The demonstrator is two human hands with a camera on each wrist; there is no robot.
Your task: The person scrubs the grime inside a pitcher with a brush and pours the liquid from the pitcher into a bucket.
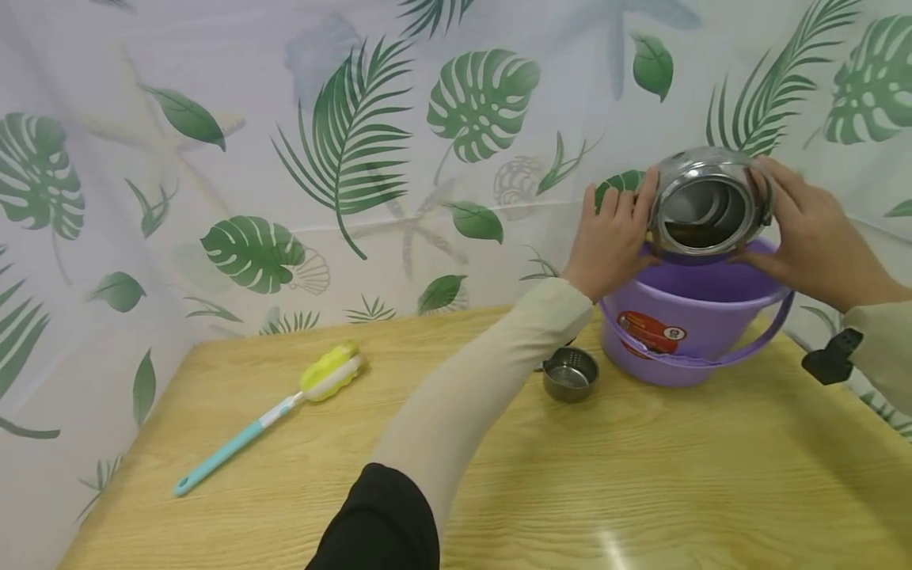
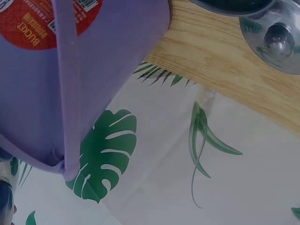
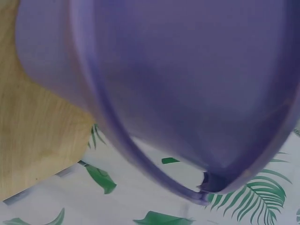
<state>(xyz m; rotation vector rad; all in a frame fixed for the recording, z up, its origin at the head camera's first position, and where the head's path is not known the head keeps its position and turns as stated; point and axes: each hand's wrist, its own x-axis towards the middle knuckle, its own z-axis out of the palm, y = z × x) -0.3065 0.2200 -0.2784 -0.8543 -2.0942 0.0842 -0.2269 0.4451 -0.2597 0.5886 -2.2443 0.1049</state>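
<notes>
A shiny stainless steel pot (image 1: 677, 170), apparently a teapot without its lid, is held above a purple bucket (image 1: 720, 336). It is tilted so that its round mouth faces the head camera, with a little brownish tint inside. My left hand (image 1: 614, 231) grips its left side, fingers up along the wall. Gripping the right side is my right hand (image 1: 815, 233), thumb low near the rim. Neither hand shows in the wrist views; the bucket fills much of the right wrist view. A small metal strainer cup (image 1: 570, 375) stands on the table left of the bucket.
A sponge brush (image 1: 331, 376) with a yellow and white head and blue handle lies at the table's left. In the left wrist view a metal lid (image 2: 281, 42) with a round knob lies beside the strainer cup. Leaf-print cloth (image 1: 385, 237) hangs behind the wooden table (image 1: 285, 507).
</notes>
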